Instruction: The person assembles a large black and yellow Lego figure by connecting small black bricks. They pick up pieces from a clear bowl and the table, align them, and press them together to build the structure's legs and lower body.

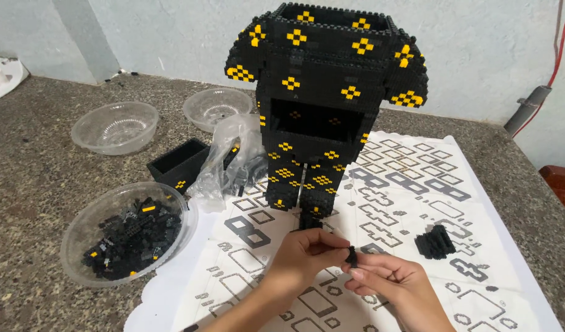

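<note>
- Two hands meet low in my view, fingertips pinched together on one small black brick piece [352, 256], held just above the paper in front of the model's feet.
- My left hand [307, 252] comes in from below, wrist bent, thumb and fingers closed on the piece's left side.
- My right hand [399, 284] lies palm-down beside it, fingertips clamped on the same piece from the right.
- At far left a clear plastic bowl of loose black bricks [132, 237] sits on the speckled stone counter [30, 184]; two empty clear bowls [115, 126] stand behind it, well apart from my hands.
- A small open black brick box [179, 163] and a crumpled clear bag [230, 154] lie just left of the model.
- Centre, the tall studded black-and-yellow brick figure [322, 104] stands on a printed paper sheet [405, 184].
- Right of my hands, a small ribbed black brick cluster [436, 241] rests on the sheet, with open paper around it.
</note>
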